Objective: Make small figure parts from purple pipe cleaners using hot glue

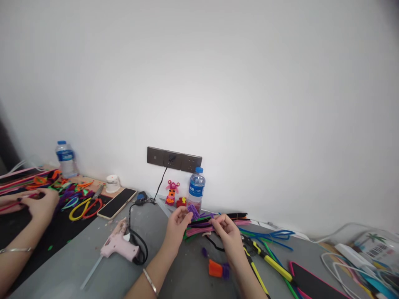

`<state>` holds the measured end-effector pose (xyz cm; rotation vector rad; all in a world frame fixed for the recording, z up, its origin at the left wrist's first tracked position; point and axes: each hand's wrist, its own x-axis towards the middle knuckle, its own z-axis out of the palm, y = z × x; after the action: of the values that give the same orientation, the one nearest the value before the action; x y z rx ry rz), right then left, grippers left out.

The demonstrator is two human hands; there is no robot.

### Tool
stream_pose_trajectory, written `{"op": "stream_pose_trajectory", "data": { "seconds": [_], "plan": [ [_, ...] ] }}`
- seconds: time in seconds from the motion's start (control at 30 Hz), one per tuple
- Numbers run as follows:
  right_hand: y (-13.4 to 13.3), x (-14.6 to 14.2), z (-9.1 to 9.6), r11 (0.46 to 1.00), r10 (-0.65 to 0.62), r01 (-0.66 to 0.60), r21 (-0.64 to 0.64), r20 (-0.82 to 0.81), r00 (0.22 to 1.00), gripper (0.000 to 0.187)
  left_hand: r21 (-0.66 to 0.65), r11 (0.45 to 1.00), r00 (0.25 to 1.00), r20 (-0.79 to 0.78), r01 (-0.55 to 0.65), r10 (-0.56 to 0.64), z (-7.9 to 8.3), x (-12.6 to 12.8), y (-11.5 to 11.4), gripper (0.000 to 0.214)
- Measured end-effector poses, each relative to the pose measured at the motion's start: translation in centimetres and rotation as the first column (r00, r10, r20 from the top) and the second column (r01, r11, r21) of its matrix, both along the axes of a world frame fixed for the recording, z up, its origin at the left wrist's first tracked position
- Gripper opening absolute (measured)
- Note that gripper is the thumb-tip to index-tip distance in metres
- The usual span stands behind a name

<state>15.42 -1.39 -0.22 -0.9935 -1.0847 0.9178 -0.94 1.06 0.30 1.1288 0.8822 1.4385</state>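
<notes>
I pinch a purple piece (193, 212) in my left hand (178, 229) and a small purple bit (212, 216) in my right hand (228, 233), fingertips closed, above pipe cleaners (199, 230) near the surface's (183, 270) back edge, by a bottle (196, 190)

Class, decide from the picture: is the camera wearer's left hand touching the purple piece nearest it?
Touching. The head view shows it: the left hand pinches the purple piece at its thumb and fingertips, with no gap showing.

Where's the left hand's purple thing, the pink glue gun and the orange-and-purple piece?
Purple thing (193, 212): head view, its middle.
Glue gun (121, 248): head view, its body.
Orange-and-purple piece (215, 268): head view, orange part.
</notes>
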Motion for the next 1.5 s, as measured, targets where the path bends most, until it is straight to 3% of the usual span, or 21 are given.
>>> {"op": "stream_pose_trajectory", "data": {
  "seconds": [0.23,0.43,0.77,1.03,1.27,1.5],
  "plan": [
    [0.4,-0.1,-0.4,1.0,0.003,-0.006,-0.027,-0.081,0.997,0.036,0.007,1.0,1.0,-0.029,0.01,-0.01,0.0,0.0,-0.1,0.03],
    [0.5,0.1,-0.6,0.999,0.003,-0.008,-0.054,-0.089,0.996,0.05,0.051,0.998,0.999,-0.023,-0.04,0.041,-0.4,-0.2,0.0,0.029],
    [0.2,0.3,-0.3,0.999,-0.002,0.002,-0.041,-0.016,1.0,0.032,0.042,0.995,0.994,0.051,-0.095,0.093,-0.9,-0.3,0.4,0.029],
    [0.9,1.0,-1.5,0.996,-0.043,0.035,-0.088,-0.082,0.996,0.039,0.05,0.993,0.994,0.027,-0.107,0.106,-0.6,-0.2,0.1,0.028],
    [0.5,1.1,-1.1,0.993,-0.088,0.081,-0.085,-0.071,0.994,0.034,0.084,0.992,0.995,-0.013,-0.094,0.095,-0.6,-0.2,0.0,0.027],
    [0.8,1.5,-1.4,0.993,-0.023,0.013,-0.117,-0.086,0.996,0.038,0.08,0.99,0.992,-0.039,-0.113,0.117,-0.5,0.0,-0.3,0.024]
  ]
}}
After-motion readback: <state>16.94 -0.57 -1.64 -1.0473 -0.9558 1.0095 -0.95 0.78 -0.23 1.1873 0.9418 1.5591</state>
